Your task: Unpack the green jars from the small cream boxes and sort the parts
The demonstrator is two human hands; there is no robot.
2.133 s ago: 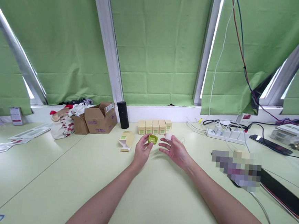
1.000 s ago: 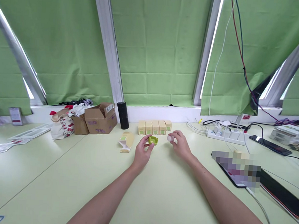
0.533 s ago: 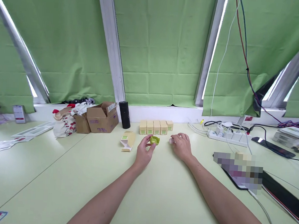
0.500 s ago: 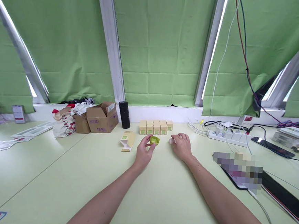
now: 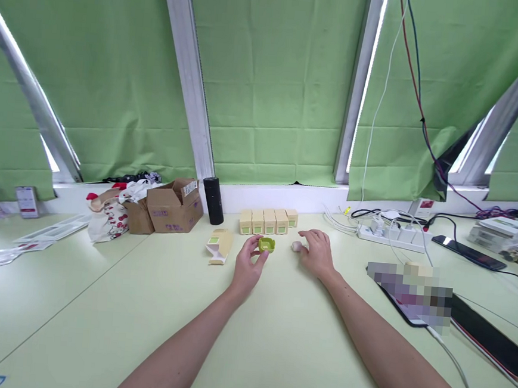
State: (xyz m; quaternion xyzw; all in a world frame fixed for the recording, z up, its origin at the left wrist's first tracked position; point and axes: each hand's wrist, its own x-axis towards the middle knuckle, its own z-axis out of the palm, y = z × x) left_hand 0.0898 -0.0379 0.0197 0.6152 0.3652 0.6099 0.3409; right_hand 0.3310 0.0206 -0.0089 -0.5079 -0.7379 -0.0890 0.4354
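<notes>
My left hand (image 5: pixel 247 266) pinches a small green cap-like piece (image 5: pixel 266 244) between thumb and fingers, just above the pale green table (image 5: pixel 151 305). My right hand (image 5: pixel 318 252) rests palm down on the table, fingers curled over a small white round piece (image 5: pixel 297 246) at its fingertips. Behind both hands stands a row of several small beige boxes with green labels (image 5: pixel 268 221). An opened beige box (image 5: pixel 219 244) lies flat to the left of my left hand.
A black cylinder (image 5: pixel 213 200), brown cardboard boxes (image 5: pixel 172 211) and a printed bag (image 5: pixel 107 218) sit at the back left. A white power strip (image 5: pixel 393 233) with cables, a phone (image 5: pixel 467 251) and dark flat devices (image 5: pixel 490 338) lie to the right.
My right hand turned palm down and lowered the white piece onto the table. My left hand kept the green piece in about the same place.
</notes>
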